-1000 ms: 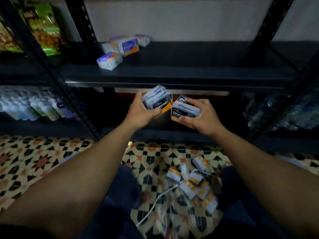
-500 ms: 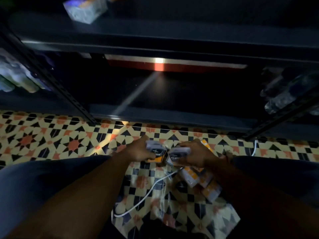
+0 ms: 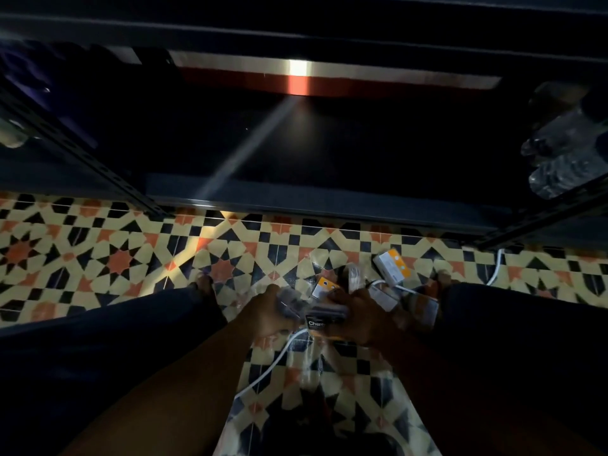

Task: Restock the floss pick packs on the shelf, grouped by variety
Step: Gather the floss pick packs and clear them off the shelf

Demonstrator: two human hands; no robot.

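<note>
Because each floss pick pack looks like a small, flat packet in glossy wrap, it probably weighs very little, keeps its shape under light pressure and slides easily against another pack. The safest hold is judged to be across the two broad faces, thumb on one side and fingers on the other, with only enough squeeze to stop it slipping. Both hands are low over the patterned floor [image 3: 108, 258], between the person's knees. The left hand [image 3: 268, 312] curls round a greyish pack [image 3: 291, 304], fingers wrapped over its top. The right hand [image 3: 367, 319] grips the charcoal pack [image 3: 324, 319], whose dark label faces the camera. The two packs meet edge to edge between the hands; dim light and blur hide how each fingertip sits. Loose packs [image 3: 390, 263] with orange corners lie scattered on the tiles just beyond and beside the right hand, over a white cable [image 3: 273, 366]. The dark lower shelf [image 3: 329, 200] in front shows no packs, and clear bottles [image 3: 559, 159] lie in the bay to its right.
</note>
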